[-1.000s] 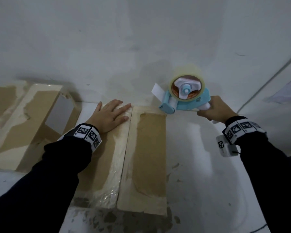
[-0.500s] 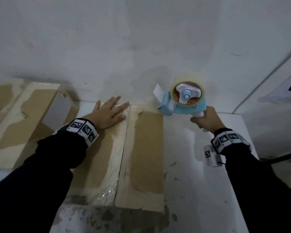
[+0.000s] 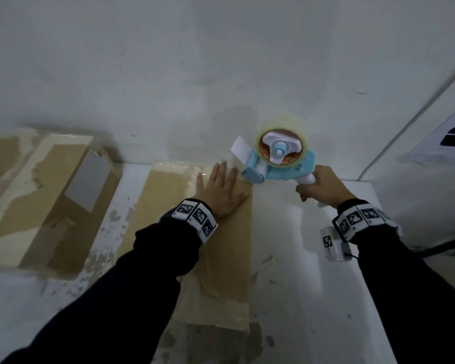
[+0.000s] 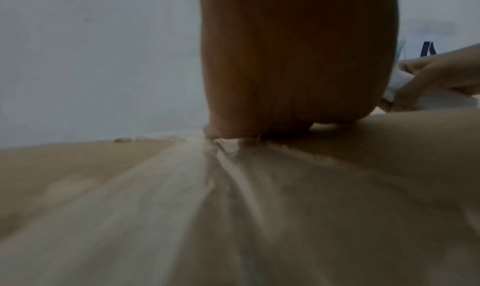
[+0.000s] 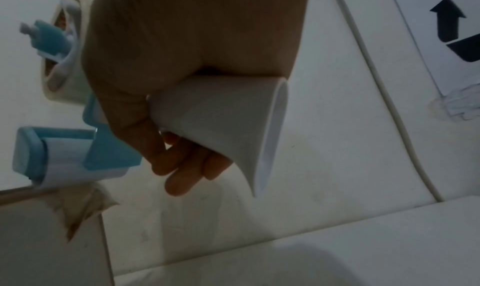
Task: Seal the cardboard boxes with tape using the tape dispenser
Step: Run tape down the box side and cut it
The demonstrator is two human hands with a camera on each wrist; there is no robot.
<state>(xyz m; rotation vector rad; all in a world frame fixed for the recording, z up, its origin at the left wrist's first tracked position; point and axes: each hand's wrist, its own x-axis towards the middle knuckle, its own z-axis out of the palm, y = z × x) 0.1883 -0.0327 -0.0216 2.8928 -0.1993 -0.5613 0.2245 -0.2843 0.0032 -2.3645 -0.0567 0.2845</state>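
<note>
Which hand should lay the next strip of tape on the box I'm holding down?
Right. The right hand already grips the tape dispenser by its handle, with its roller end at the far edge of the cardboard box. The left hand lies flat on the box, steadying it.

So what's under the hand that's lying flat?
The left hand lies flat on the taped top of the cardboard box. The seam directly beneath the palm is covered, so it cannot be seen.

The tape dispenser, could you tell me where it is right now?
In the head view the tape dispenser is right of centre, gripped by the right hand, at the far right corner of the cardboard box.
</note>
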